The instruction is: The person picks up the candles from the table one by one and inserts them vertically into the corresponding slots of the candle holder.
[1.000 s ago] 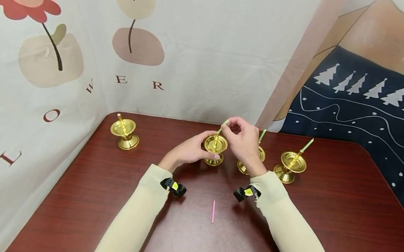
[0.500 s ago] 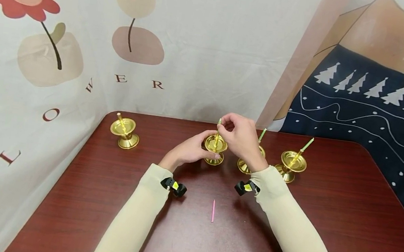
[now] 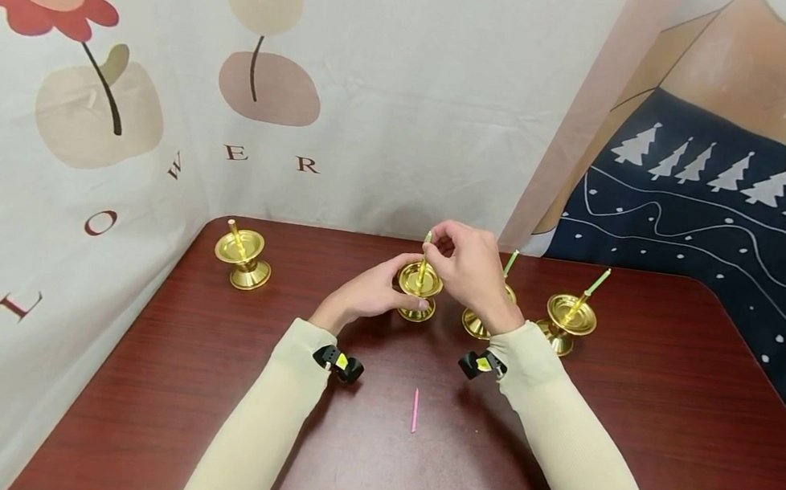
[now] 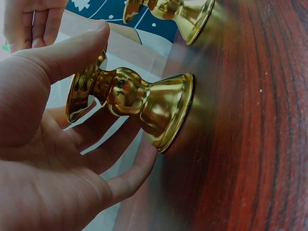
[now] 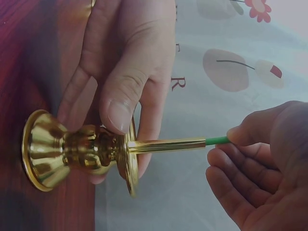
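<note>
The left hand [image 3: 373, 287] curls round the middle candle holder [image 4: 127, 91], thumb against its dish; in the head view the hand covers part of the stem. The right hand [image 3: 474, 266] pinches a green candle [image 5: 216, 141], whose lower part is hidden inside the holder's gold tube [image 5: 171, 145] and whose top is covered by the fingertips. In the left wrist view the right hand is cut off at the upper corner.

Just beside, the second holder [image 3: 474, 325] is partly hidden behind the right hand and wrist, a light green candle [image 3: 510, 263] rising from it. Further right, another holder [image 3: 570, 315] bears a green candle [image 3: 598, 282] too. Well apart on the left stands a fourth holder [image 3: 243, 260]; what its pale-tipped tube contains is hard to make out.

A pink candle [image 3: 414, 411] lies between the forearms on the glossy red-brown table [image 3: 166, 381]. Behind hang a flower-printed white cloth [image 3: 412, 77] and a navy cloth [image 3: 731, 219] with white trees.
</note>
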A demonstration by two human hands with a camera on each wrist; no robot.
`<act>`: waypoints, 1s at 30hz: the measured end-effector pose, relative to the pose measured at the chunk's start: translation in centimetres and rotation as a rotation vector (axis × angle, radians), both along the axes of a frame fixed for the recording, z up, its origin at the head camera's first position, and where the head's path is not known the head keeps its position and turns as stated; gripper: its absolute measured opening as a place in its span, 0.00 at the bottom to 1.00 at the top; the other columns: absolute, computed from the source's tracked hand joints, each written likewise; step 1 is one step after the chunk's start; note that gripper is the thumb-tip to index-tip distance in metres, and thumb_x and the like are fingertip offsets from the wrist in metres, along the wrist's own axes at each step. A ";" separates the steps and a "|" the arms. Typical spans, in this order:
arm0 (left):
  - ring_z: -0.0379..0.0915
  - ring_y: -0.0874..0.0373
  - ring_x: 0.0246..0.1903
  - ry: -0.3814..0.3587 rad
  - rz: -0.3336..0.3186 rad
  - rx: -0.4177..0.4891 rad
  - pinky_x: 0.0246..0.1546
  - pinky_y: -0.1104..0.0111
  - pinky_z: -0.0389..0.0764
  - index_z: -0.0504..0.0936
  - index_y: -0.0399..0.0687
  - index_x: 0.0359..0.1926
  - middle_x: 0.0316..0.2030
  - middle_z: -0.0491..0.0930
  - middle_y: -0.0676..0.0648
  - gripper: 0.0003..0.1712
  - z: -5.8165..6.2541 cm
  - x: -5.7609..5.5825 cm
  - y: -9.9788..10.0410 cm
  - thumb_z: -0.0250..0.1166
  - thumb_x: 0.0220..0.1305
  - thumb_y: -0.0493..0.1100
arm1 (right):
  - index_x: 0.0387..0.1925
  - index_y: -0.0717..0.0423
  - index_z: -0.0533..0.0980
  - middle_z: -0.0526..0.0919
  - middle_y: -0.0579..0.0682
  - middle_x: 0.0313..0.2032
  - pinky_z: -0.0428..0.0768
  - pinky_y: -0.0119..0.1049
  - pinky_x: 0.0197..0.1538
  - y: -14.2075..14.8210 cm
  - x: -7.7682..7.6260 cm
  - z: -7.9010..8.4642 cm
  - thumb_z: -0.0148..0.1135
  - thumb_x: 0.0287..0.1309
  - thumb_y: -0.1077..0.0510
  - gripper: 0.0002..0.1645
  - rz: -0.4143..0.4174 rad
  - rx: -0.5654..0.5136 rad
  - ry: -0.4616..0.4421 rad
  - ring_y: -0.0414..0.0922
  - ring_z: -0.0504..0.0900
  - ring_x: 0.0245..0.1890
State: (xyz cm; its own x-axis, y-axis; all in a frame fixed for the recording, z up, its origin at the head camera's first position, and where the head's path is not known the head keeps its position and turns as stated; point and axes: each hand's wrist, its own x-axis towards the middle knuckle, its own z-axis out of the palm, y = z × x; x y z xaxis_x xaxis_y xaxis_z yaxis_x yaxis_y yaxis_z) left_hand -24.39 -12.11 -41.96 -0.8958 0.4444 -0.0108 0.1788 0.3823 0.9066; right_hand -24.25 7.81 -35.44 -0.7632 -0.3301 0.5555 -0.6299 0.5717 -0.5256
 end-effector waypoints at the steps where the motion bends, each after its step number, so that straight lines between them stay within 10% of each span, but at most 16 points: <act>1: 0.79 0.50 0.59 -0.004 0.001 0.001 0.67 0.56 0.75 0.66 0.44 0.83 0.61 0.83 0.41 0.50 0.0 0.0 0.0 0.81 0.66 0.42 | 0.36 0.59 0.87 0.90 0.50 0.31 0.83 0.43 0.41 0.0 0.0 0.0 0.69 0.67 0.64 0.03 0.003 0.006 0.005 0.47 0.87 0.32; 19: 0.79 0.49 0.60 -0.010 -0.005 0.020 0.67 0.56 0.76 0.65 0.45 0.83 0.62 0.82 0.41 0.50 -0.1 0.1 0.1 0.81 0.66 0.40 | 0.41 0.63 0.87 0.91 0.54 0.36 0.89 0.48 0.45 0.6 0.5 -0.6 0.74 0.66 0.63 0.05 0.034 -0.029 -0.083 0.49 0.91 0.37; 30: 0.76 0.47 0.65 -0.015 0.020 -0.014 0.72 0.55 0.71 0.62 0.41 0.84 0.69 0.78 0.37 0.52 0.0 0.1 0.3 0.81 0.67 0.42 | 0.40 0.58 0.88 0.90 0.47 0.33 0.89 0.47 0.43 2.5 4.2 -1.5 0.73 0.64 0.62 0.04 0.050 -0.041 -0.175 0.43 0.88 0.34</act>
